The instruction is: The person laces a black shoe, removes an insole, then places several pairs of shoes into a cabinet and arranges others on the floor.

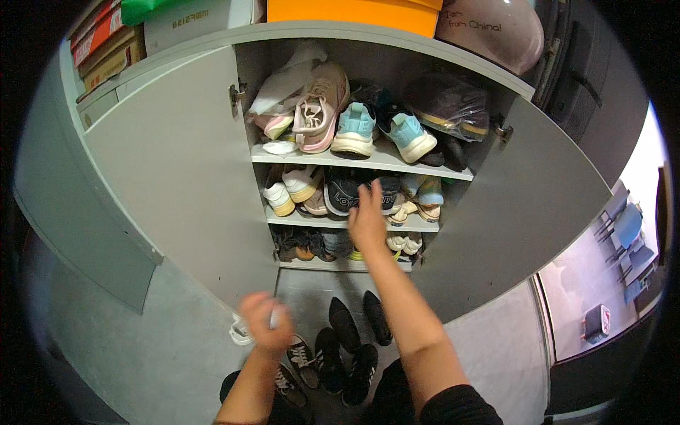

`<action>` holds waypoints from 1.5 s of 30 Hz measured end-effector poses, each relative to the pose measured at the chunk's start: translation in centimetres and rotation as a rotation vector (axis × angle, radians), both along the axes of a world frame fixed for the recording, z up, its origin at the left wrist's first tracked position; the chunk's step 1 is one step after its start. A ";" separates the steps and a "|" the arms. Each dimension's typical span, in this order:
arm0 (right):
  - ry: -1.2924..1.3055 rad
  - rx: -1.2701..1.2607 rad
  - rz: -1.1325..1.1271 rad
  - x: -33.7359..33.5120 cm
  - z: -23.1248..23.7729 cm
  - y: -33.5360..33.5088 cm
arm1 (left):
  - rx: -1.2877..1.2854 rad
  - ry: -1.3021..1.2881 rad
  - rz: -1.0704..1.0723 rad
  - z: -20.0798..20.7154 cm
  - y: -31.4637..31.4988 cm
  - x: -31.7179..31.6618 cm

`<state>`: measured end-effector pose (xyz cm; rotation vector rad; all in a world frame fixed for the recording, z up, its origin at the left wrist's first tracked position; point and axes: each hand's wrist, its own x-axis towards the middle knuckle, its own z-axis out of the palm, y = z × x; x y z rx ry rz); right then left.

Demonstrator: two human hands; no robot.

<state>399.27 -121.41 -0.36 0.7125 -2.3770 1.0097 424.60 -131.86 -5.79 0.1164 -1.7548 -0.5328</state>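
Observation:
My right hand (368, 223) reaches to the middle shelf, its fingers stretched out over the front of a pair of black shoes (343, 195) with pale lettering. Whether the fingertips touch them, I cannot tell. Lower left, my left hand (265, 322) is blurred, its fingers curled in; a small pale patch shows at the palm, too smeared to name. White shoes with yellowish soles (301, 183) stand left of the black pair, and sandals (428, 211) sit on the right. The top shelf holds a pink sneaker (320, 110) and light-blue sneakers (354, 131).
Both grey cabinet doors, left (170, 163) and right (524, 191), stand swung out. On the floor between my arms lie black pointed shoes (344, 326), black sneakers (361, 372) and grey laced sneakers (303, 361). An orange box (354, 14) and a pink rounded object (492, 35) rest on top.

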 end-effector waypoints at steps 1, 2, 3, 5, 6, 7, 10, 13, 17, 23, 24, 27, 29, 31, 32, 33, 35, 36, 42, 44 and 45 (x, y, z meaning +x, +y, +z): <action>0.091 0.069 -0.102 -2.3 -0.1 1.0 | -0.123 -0.168 -0.181 0.8 1.6 -2.2; -0.039 0.204 -0.187 -4.0 0.5 2.2 | -0.124 -0.155 -0.299 2.1 3.3 -6.0; -0.019 0.295 -0.175 -6.3 -0.1 3.5 | -0.066 -0.214 -0.371 4.7 4.4 -9.7; -0.007 0.413 -0.134 -8.2 0.3 3.8 | -0.157 -0.332 -0.340 6.3 3.5 -16.6; -0.024 0.451 -0.110 -8.2 0.9 3.5 | -0.180 -0.429 -0.289 7.2 3.3 -18.9; -0.039 0.487 -0.084 -8.2 1.5 3.1 | -0.212 -0.546 -0.237 7.1 2.6 -21.4; 0.052 0.480 -0.124 -8.1 0.3 2.7 | -0.261 -0.790 -0.067 5.4 1.2 -26.6; 0.040 0.427 -0.074 -7.7 -0.8 3.9 | -0.307 -0.866 0.045 4.5 0.8 -28.0; -0.040 0.292 0.026 -8.5 0.5 6.1 | -0.265 -0.837 -0.078 6.4 -1.0 -26.6; 0.125 0.339 0.144 -7.6 -0.2 6.2 | -0.261 -0.826 -0.229 5.7 -0.3 -25.2; 0.132 0.386 0.124 -5.6 -0.1 6.0 | -0.322 -0.913 -0.179 5.2 1.3 -24.6; 0.115 0.395 0.131 -3.8 -2.1 6.9 | -0.308 -0.810 -0.174 2.7 1.6 -21.8; 0.117 0.421 0.165 -2.1 -2.1 7.6 | -0.278 -0.782 -0.210 2.2 1.7 -19.4; 0.045 0.440 0.161 -0.9 -2.5 8.6 | -0.244 -0.778 -0.236 1.6 2.3 -18.0; 0.009 0.454 0.157 -0.2 -2.8 9.1 | -0.229 -0.780 -0.245 1.1 2.5 -17.3; 0.029 0.461 0.173 0.5 -3.6 9.4 | -0.233 -0.744 -0.250 0.7 2.7 -16.5; 0.071 0.336 0.225 2.1 -5.1 9.8 | -0.238 -0.675 -0.256 -0.2 3.1 -14.7; 0.091 0.272 0.251 3.1 -5.7 10.0 | -0.219 -0.681 -0.263 -0.7 3.2 -13.8; 0.007 0.044 0.300 9.1 -7.1 12.1 | -0.187 -0.661 -0.254 -3.2 4.3 -8.4; -0.002 0.112 0.334 11.2 -5.6 12.9 | -0.145 -0.759 -0.338 -1.8 4.5 -6.1; -0.102 0.197 0.343 12.1 -4.9 13.6 | -0.106 -0.813 -0.391 -0.3 5.0 -4.9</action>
